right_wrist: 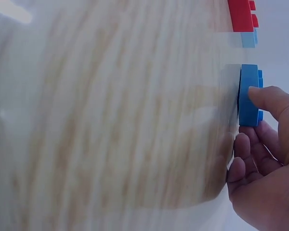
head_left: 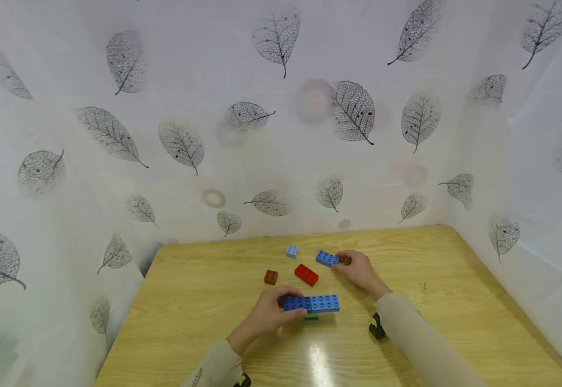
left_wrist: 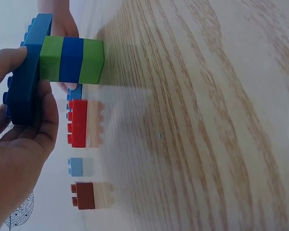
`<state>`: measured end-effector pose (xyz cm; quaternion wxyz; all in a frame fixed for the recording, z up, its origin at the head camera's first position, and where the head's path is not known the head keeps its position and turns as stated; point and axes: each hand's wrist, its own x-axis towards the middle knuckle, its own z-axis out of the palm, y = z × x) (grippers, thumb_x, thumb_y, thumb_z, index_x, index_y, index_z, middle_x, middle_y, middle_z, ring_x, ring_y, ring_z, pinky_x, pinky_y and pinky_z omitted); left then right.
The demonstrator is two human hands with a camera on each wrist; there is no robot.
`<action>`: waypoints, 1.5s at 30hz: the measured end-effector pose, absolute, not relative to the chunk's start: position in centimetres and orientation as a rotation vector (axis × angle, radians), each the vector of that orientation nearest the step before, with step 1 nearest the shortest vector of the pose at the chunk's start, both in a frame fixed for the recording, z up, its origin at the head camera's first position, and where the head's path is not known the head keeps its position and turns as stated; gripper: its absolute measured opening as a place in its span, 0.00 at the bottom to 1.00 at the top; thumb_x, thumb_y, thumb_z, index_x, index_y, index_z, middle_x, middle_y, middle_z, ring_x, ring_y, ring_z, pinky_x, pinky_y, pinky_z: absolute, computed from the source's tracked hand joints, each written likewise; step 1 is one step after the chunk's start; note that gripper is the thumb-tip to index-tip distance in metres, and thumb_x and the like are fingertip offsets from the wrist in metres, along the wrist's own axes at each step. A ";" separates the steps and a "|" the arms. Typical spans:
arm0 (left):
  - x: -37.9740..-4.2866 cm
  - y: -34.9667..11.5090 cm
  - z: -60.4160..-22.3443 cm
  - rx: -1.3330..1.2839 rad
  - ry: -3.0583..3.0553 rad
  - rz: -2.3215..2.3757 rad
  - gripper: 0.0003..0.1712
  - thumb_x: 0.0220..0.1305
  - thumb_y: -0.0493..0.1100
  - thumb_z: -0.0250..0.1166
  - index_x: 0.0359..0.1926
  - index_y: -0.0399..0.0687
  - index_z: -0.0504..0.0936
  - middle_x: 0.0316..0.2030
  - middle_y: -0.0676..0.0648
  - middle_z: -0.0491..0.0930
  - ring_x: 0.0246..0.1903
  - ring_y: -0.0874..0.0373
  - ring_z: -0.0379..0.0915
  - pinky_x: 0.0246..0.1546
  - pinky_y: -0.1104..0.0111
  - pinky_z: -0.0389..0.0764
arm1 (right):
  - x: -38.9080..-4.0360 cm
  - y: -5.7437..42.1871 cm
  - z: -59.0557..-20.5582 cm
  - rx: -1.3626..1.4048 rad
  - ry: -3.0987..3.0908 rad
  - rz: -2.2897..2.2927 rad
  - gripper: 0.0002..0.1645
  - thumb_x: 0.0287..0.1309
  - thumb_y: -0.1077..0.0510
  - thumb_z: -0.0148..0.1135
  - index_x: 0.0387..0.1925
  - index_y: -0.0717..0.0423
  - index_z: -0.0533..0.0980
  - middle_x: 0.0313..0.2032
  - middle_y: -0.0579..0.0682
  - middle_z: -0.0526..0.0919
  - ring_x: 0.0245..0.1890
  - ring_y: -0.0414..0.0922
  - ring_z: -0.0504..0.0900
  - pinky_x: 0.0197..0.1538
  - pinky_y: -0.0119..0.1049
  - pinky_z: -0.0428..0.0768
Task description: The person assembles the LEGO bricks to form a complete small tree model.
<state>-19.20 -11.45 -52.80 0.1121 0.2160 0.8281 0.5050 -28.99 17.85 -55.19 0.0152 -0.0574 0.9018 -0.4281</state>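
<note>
Between the right hand's (head_left: 360, 270) thumb and fingers, a blue brick (head_left: 327, 258) is pinched. The left hand (head_left: 272, 312) grips the brick stack's (head_left: 325, 303) left end.

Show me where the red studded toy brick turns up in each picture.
Head view: red studded toy brick, below centre, slightly right.
Left wrist view: red studded toy brick, left of centre, studs facing left.
Right wrist view: red studded toy brick, top right, cut off by the top edge.
Shared landmark: the blue studded toy brick held by the right hand.
</note>
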 end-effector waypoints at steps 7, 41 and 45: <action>-19.0 -11.4 -52.9 0.651 2.434 1.508 0.17 0.66 0.52 0.76 0.54 0.58 0.87 0.55 0.53 0.86 0.59 0.55 0.79 0.61 0.66 0.76 | -28.7 18.3 -54.9 -0.214 2.767 -1.356 0.25 0.65 0.56 0.73 0.60 0.63 0.81 0.50 0.60 0.87 0.47 0.51 0.84 0.47 0.42 0.83; -18.8 -11.5 -53.2 0.676 2.408 1.561 0.21 0.66 0.49 0.76 0.57 0.50 0.86 0.55 0.52 0.86 0.57 0.56 0.79 0.59 0.70 0.76 | -23.8 17.3 -49.9 -0.582 2.757 -1.336 0.21 0.62 0.52 0.75 0.55 0.52 0.84 0.48 0.47 0.86 0.48 0.49 0.80 0.45 0.34 0.78; -18.8 -11.6 -53.2 0.703 2.408 1.560 0.21 0.66 0.49 0.76 0.58 0.50 0.86 0.56 0.51 0.86 0.57 0.55 0.79 0.59 0.70 0.76 | -23.0 17.1 -49.5 -0.624 2.739 -1.331 0.21 0.62 0.52 0.75 0.55 0.52 0.83 0.48 0.46 0.86 0.48 0.50 0.80 0.45 0.34 0.77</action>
